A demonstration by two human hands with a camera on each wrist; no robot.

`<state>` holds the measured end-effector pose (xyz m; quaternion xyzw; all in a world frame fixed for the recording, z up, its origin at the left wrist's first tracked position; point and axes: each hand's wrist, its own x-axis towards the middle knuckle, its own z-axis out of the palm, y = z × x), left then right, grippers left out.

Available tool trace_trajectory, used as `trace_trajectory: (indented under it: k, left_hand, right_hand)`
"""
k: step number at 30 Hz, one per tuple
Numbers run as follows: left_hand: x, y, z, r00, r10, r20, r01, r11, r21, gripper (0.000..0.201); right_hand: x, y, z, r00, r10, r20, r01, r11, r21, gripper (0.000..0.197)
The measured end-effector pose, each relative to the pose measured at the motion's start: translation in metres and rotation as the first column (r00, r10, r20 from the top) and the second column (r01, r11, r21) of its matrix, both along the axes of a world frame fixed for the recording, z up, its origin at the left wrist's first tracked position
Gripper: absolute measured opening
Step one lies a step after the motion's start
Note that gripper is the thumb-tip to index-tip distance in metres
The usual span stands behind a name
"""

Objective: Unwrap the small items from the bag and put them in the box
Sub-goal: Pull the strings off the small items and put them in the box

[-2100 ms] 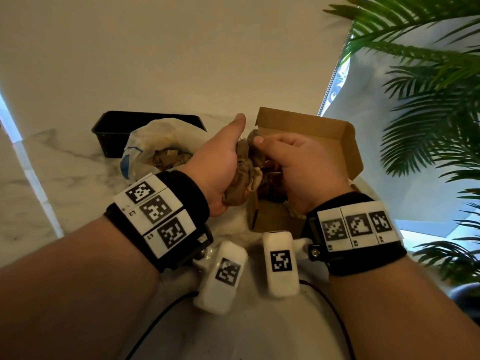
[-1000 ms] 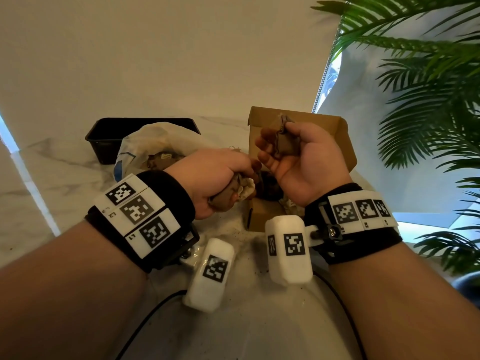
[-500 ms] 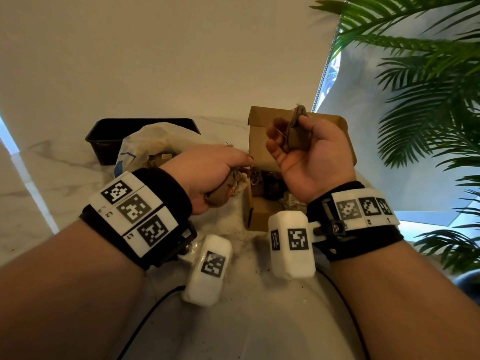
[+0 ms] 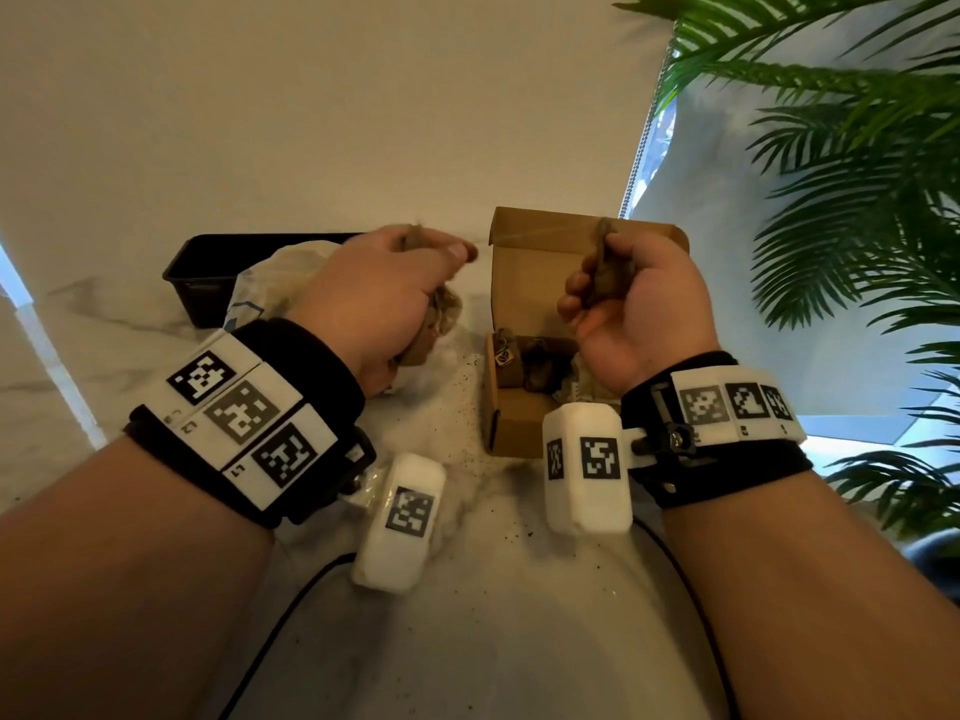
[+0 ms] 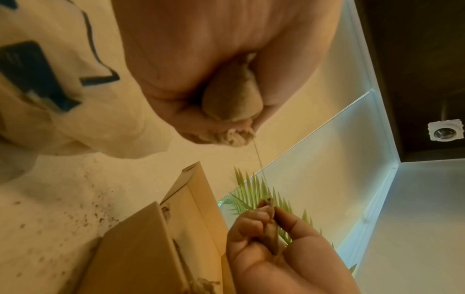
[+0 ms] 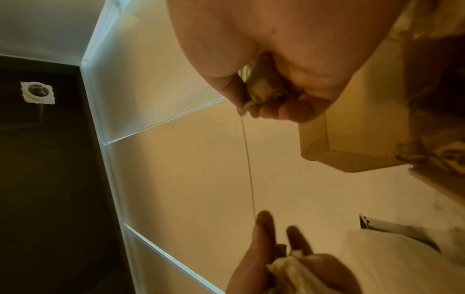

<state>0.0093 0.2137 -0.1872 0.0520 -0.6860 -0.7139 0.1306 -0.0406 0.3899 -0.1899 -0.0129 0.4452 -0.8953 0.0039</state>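
Hands work apart above a marble table [image 4: 467,641]: the left hand [image 4: 374,298] has its fingers curled round crumpled wrapping [image 4: 441,314], while the right hand [image 4: 639,309] pinches a small brown item [image 4: 605,272] over the open box [image 4: 524,423]. A thin thread [image 6: 247,159] runs taut between them. Best practice, seemingly: pull steadily until the thread frees, then lower the item beside those already boxed. The bag [image 4: 270,283] lies behind the left hand.

Head cam looks down; wrist cams look up, close, blurred; all share box [image 4: 524,407].
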Motion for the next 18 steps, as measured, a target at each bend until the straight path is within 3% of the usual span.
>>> trace_trajectory:
  k: [3,5,8,12,18]
  left_hand:
    - [-0.003,-0.006,0.005,0.983,0.155,-0.099,-0.143,0.983,0.119,0.01]
    - [-0.003,-0.012,0.007,0.968,0.213,-0.131,-0.193,0.969,0.152,0.01]
    - [-0.004,-0.017,0.006,0.963,0.242,-0.122,-0.226,0.965,0.131,0.009]
    - [-0.006,-0.016,-0.001,0.975,0.199,-0.102,-0.193,0.979,0.065,0.013]
    - [-0.007,-0.012,-0.002,0.974,0.191,-0.122,-0.192,0.981,0.0,0.012]
  right_hand:
    - [0.006,0.001,-0.002,0.97,0.238,0.047,-0.243,0.946,0.215,0.022]
    - [0.01,0.0,-0.003,0.917,0.395,0.06,-0.387,0.843,0.374,0.029]
    - [0.015,-0.002,-0.005,0.829,0.559,-0.021,-0.47,0.715,0.517,0.026]
    - [0.02,-0.001,-0.004,0.697,0.708,-0.114,-0.598,0.661,0.452,0.028]
    - [0.02,0.002,-0.003,0.614,0.775,-0.152,-0.679,0.616,0.399,0.033]
